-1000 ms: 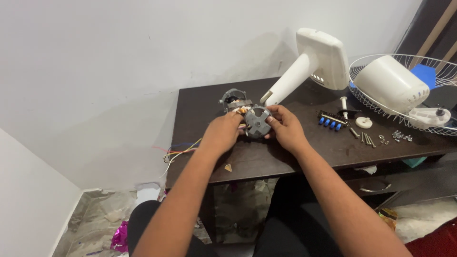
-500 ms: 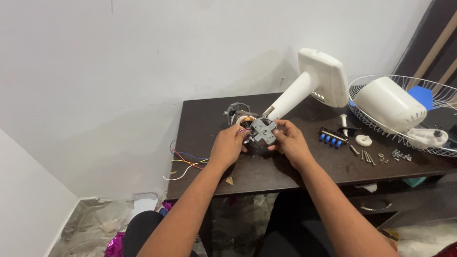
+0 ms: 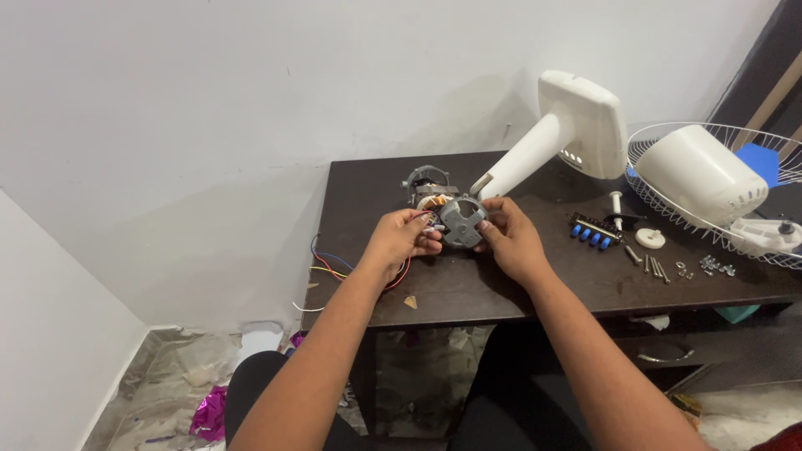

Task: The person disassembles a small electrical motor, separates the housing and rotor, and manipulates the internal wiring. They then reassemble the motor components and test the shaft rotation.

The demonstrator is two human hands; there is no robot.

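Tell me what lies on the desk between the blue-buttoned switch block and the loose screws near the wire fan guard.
In the head view, a small white round knob sits between the switch block and the screws; otherwise bare dark desk.

We see a dark table with a white fan stand, wire guard, loose screws and blue-buttoned switch.

Dull grey cast metal on the motor end cap. Beside it, glossy white plastic fan stand; beneath, dark matt wooden table.
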